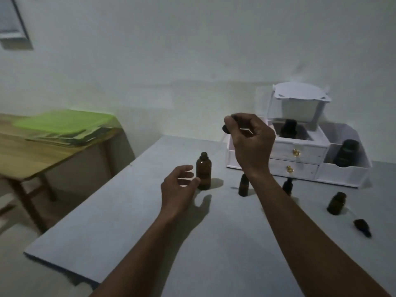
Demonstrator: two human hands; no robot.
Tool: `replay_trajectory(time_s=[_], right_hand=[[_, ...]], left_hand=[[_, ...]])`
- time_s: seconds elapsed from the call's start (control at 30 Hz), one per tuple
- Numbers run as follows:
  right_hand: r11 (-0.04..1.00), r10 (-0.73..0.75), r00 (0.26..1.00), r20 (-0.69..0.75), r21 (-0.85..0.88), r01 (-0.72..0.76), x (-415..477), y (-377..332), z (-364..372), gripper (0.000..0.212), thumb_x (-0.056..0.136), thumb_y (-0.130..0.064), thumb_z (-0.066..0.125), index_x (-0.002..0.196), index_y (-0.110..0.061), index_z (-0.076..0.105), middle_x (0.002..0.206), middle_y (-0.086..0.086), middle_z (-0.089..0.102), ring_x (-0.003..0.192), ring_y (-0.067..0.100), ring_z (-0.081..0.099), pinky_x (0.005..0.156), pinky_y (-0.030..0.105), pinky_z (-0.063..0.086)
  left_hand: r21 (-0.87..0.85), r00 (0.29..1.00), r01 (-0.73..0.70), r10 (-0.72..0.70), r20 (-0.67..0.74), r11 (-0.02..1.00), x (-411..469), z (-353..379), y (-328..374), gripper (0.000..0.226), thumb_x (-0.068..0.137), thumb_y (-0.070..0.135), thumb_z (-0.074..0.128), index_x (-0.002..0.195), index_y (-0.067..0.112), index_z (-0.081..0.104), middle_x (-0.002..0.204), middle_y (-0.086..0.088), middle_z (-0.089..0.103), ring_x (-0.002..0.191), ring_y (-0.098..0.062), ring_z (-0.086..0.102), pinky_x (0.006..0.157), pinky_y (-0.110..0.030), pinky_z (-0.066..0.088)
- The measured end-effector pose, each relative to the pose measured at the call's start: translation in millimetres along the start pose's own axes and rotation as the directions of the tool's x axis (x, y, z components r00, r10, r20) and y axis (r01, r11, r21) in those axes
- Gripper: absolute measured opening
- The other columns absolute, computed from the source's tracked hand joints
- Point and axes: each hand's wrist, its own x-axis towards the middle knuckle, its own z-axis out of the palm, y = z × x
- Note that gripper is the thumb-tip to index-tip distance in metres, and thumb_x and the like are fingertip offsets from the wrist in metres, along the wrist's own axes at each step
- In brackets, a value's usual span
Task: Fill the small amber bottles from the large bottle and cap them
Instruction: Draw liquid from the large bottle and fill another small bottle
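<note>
The work looks to be at an early or middle stage, with a transfer of liquid in hand and not a capping. The right grip (251, 142) is raised above the bench (150, 232), its thumb and fingertips pinched on the black bulb of a dropper (226, 128), whose clear tube slants down and left. The left grip (177, 189) hovers with relaxed, spread fingers holding nothing, just beside the large bottle (203, 171), which stands upright on the bench with its neck uncovered. Three small amber ones stand to the right. The first small bottle (243, 186) and the second small bottle (286, 186), partly hidden behind the right forearm, both seem to carry dark tops, so they may be finished, though the dim light leaves that unsure. The third small bottle (336, 203) appears uncapped, with a loose cap (363, 227) lying on its side near it, so at least this one probably awaits filling and closing. No liquid level can be read in any of them. Behind stands a white drawer box (300, 151) holding two dark bottles (346, 153).
</note>
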Motion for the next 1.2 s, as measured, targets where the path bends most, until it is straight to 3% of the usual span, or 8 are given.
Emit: replay_trajectory(time_s=[0.2, 0.3, 0.43, 0.6, 0.73, 0.93, 1.07, 1.2], right_hand=[[1.0, 0.012, 0.999, -0.044, 0.021, -0.011, 0.0, 4.5, 15.0, 0.01, 0.088, -0.02, 0.074, 0.097, -0.016, 0.071, 0.084, -0.016, 0.069, 0.078, -0.007, 0.068, 0.072, 0.01, 0.053], [1.0, 0.013, 0.999, -0.044, 0.023, -0.012, -0.9, 8.0, 19.2, 0.009, 0.088, -0.02, 0.075, 0.096, -0.017, 0.071, 0.084, -0.016, 0.069, 0.078, -0.008, 0.068, 0.071, 0.008, 0.051], [1.0, 0.02, 1.0, -0.006, -0.005, -0.02, -4.1, 16.4, 22.6, 0.009, 0.088, -0.02, 0.075, 0.095, -0.016, 0.071, 0.083, -0.018, 0.068, 0.077, -0.009, 0.068, 0.069, 0.007, 0.051], [0.998, 0.049, 0.997, 0.061, -0.028, -0.047, -8.1, 22.8, 29.7, 0.013, 0.09, -0.022, 0.073, 0.101, -0.016, 0.072, 0.087, -0.02, 0.068, 0.08, -0.007, 0.069, 0.068, 0.007, 0.051], [0.996, 0.078, 0.988, 0.135, -0.049, -0.072, -10.5, 24.9, 34.9, 0.02, 0.091, -0.022, 0.072, 0.109, -0.012, 0.073, 0.088, -0.01, 0.073, 0.08, -0.001, 0.072, 0.07, 0.011, 0.054], [0.966, 0.176, 0.943, 0.281, -0.233, -0.111, -28.1, 42.6, 41.2, 0.02, 0.091, -0.025, 0.071, 0.107, -0.014, 0.075, 0.096, -0.005, 0.075, 0.078, -0.003, 0.067, 0.073, 0.003, 0.05], [0.945, 0.219, 0.937, 0.271, -0.299, -0.134, -36.7, 51.1, 41.7, 0.018, 0.092, -0.027, 0.07, 0.104, -0.016, 0.076, 0.098, -0.004, 0.076, 0.08, -0.003, 0.064, 0.076, 0.003, 0.045], [0.942, 0.233, 0.934, 0.272, -0.301, -0.147, -36.9, 49.4, 40.5, 0.021, 0.09, -0.027, 0.071, 0.107, -0.015, 0.075, 0.101, -0.004, 0.076, 0.079, -0.005, 0.064, 0.077, 0.006, 0.049]], left_hand=[[-0.032, 0.997, 0.054, -0.052, 0.053, 0.998, 14.3, 16.0, -4.5, 0.058, 0.081, 0.021, 0.086, 0.132, 0.031, 0.06, 0.128, 0.004, 0.064, 0.103, -0.009, 0.061, 0.079, -0.019, 0.048], [-0.068, 0.993, 0.078, -0.071, 0.096, 0.995, 17.4, 22.3, -0.2, 0.066, 0.08, 0.018, 0.087, 0.138, 0.025, 0.057, 0.138, 0.0, 0.062, 0.109, -0.012, 0.057, 0.094, -0.03, 0.049], [-0.093, 0.989, 0.093, -0.081, 0.121, 0.991, 18.5, 27.1, 2.3, 0.065, 0.081, 0.017, 0.086, 0.139, 0.026, 0.057, 0.141, -0.004, 0.061, 0.108, -0.013, 0.055, 0.102, -0.038, 0.049], [-0.102, 0.987, 0.119, -0.106, 0.121, 0.988, 17.3, 28.9, 1.2, 0.062, 0.086, 0.015, 0.081, 0.142, 0.024, 0.056, 0.141, -0.002, 0.061, 0.109, -0.014, 0.056, 0.104, -0.04, 0.049], [-0.11, 0.985, 0.147, -0.135, 0.108, 0.983, 16.6, 32.0, -0.7, 0.06, 0.087, 0.017, 0.081, 0.14, 0.028, 0.056, 0.136, 0.003, 0.062, 0.109, -0.014, 0.058, 0.103, -0.041, 0.05], [-0.138, 0.983, 0.167, -0.153, 0.105, 0.976, 19.2, 32.2, -2.9, 0.055, 0.086, 0.017, 0.081, 0.135, 0.029, 0.06, 0.129, 0.005, 0.066, 0.114, -0.019, 0.064, 0.103, -0.045, 0.053], [-0.112, 0.986, 0.14, -0.129, 0.101, 0.984, 20.5, 31.5, -4.5, 0.055, 0.086, 0.02, 0.082, 0.135, 0.029, 0.06, 0.131, 0.004, 0.068, 0.112, -0.018, 0.066, 0.102, -0.045, 0.054], [-0.102, 0.988, 0.121, -0.11, 0.105, 0.987, 19.9, 29.6, -4.6, 0.055, 0.086, 0.019, 0.082, 0.135, 0.028, 0.059, 0.129, 0.005, 0.067, 0.114, -0.018, 0.065, 0.099, -0.038, 0.054]])
